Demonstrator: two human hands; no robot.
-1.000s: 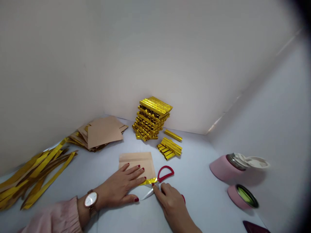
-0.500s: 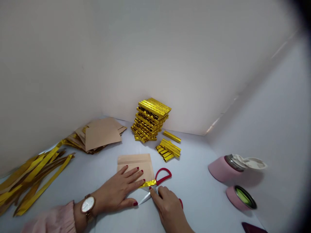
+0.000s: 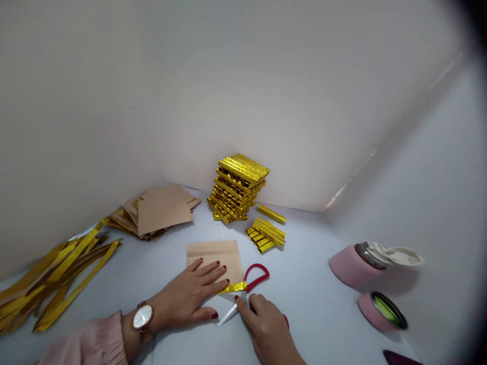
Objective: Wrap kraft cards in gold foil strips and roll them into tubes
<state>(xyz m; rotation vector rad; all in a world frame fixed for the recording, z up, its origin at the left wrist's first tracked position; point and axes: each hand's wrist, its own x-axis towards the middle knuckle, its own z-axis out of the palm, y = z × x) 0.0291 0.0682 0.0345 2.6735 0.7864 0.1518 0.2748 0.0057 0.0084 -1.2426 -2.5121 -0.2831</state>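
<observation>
My left hand [image 3: 198, 291] lies flat with fingers spread on a sheet of brown paper [image 3: 224, 249], holding it against the table. Its far side shows a crease, and a gold strip [image 3: 236, 287] runs along the near edge. My right hand [image 3: 268, 324] is closed on a pair of scissors [image 3: 257, 278] with red handles. The scissors are opened wide: one loop points away, and a bit of the other peeks out beside the right hand. One blade points toward my left thumb, by the gold edge. The right palm hides part of the scissors.
Behind stands a stack of gold paper tubes [image 3: 239, 187], with several more tubes [image 3: 266, 235] nearer. Brown sheets [image 3: 165, 210] pile at the left, beside gold strips [image 3: 61, 284]. At the right lie a pink flask [image 3: 353, 264], a pink cup [image 3: 380, 312] and a dark object [image 3: 399, 358].
The whole view has shifted slightly, so everything sits a little further right. Both hands, the paper and the scissors keep nearly the same positions relative to each other.
</observation>
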